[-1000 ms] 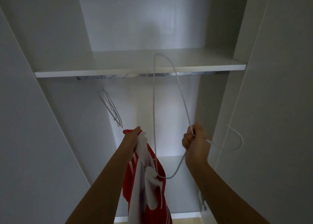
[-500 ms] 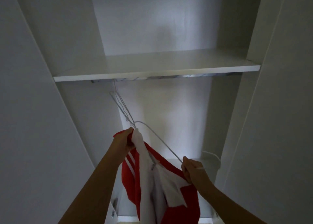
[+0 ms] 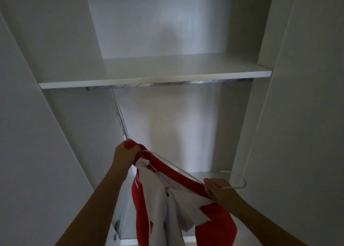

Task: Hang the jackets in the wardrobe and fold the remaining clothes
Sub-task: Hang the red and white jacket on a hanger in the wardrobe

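A red and white jacket (image 3: 210, 217) hangs between my hands inside an open white wardrobe. My left hand (image 3: 123, 155) grips the jacket's red shoulder up high. My right hand (image 3: 216, 190) holds the white wire hanger (image 3: 236, 180) by its neck together with the jacket's other edge, the hook pointing right. The hanger's wire runs along the red collar edge towards my left hand. A metal rail (image 3: 167, 83) sits under the shelf (image 3: 154, 78).
Bare wire hangers (image 3: 121, 119) hang from the rail's left end, just above my left hand. White side panels close in on both sides. A lower shelf (image 3: 214, 173) lies behind my right hand. A door hinge (image 3: 116, 227) shows at lower left.
The hanger came down from upright in front of the shelf into the jacket's collar. My right hand dropped and now grips hanger and jacket; the jacket is spread wider.
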A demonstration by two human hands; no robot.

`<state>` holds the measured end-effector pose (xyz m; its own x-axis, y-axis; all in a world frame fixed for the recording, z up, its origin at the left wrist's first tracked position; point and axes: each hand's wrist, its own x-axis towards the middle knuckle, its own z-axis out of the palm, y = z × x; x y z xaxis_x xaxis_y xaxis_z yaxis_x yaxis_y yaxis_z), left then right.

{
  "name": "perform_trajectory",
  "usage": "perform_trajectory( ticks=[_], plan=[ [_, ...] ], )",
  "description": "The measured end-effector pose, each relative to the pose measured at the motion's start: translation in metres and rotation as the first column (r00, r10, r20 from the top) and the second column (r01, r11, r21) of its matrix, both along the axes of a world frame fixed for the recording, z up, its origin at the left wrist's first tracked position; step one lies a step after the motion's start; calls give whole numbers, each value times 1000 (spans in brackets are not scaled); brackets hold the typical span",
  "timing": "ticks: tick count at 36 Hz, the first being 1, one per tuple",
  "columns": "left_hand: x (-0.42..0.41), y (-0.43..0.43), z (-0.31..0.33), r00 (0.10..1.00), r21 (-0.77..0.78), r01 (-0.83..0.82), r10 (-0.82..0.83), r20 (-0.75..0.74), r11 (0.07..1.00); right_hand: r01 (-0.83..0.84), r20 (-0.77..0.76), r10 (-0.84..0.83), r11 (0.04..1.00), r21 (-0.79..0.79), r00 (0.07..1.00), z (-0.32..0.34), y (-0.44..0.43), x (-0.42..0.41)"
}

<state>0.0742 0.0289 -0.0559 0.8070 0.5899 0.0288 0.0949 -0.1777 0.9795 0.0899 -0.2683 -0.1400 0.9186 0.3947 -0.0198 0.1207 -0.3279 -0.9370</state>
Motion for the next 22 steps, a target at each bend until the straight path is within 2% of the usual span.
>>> perform_trajectory(
  ticks=[2,4,9,14,16,17,19,22],
  plan=[
    [1,-5,0,999,125,-27,23,36,992,-4,30,5,999,-46,1000,2,-1,5],
    [1,-8,-2,997,184,-47,35,70,982,-12,56,17,996,-83,998,7,-2,9],
    [2,-7,-2,984,180,-119,91,156,976,-82,57,90,987,-135,994,20,-1,10],
    [1,-9,5,959,180,-175,127,253,968,-67,-19,64,983,-170,998,18,1,5],
    [1,-15,10,952,262,-125,41,305,957,-129,-213,87,973,-190,973,8,3,2],
    [2,-21,13,949,317,-80,-25,316,945,-176,-261,114,957,-229,959,3,5,-2],
    [5,-32,21,944,376,-29,-98,314,926,-165,-205,111,948,-274,973,-6,11,-3],
    [11,-34,32,940,344,-55,-68,334,937,-78,-170,38,968,-238,985,6,18,6]
  ],
)
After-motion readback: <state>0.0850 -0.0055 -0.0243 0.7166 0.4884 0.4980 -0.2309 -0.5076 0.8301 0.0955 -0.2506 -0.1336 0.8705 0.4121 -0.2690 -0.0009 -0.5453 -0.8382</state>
